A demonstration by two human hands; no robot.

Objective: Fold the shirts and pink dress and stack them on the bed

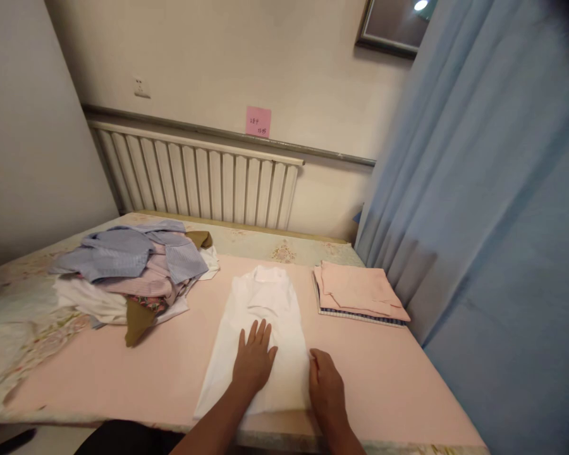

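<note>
A white shirt (284, 354), folded into a long narrow shape, lies on the pink cloth (384, 385) with its collar end pointing away from me. My left hand (256, 357) rests flat on the middle of the shirt, fingers spread and holding nothing. At the shirt's right edge is my right hand (327, 388), its fingers curled closed on the fabric there; the fingertips are partly hidden.
To the left lies a loose heap of clothes (146, 259), with blue, pink, white and olive pieces. A neat stack of folded garments (360, 289), pink on top, sits at the right. Behind stands a radiator (199, 177); a blue curtain (493, 208) hangs along the right side.
</note>
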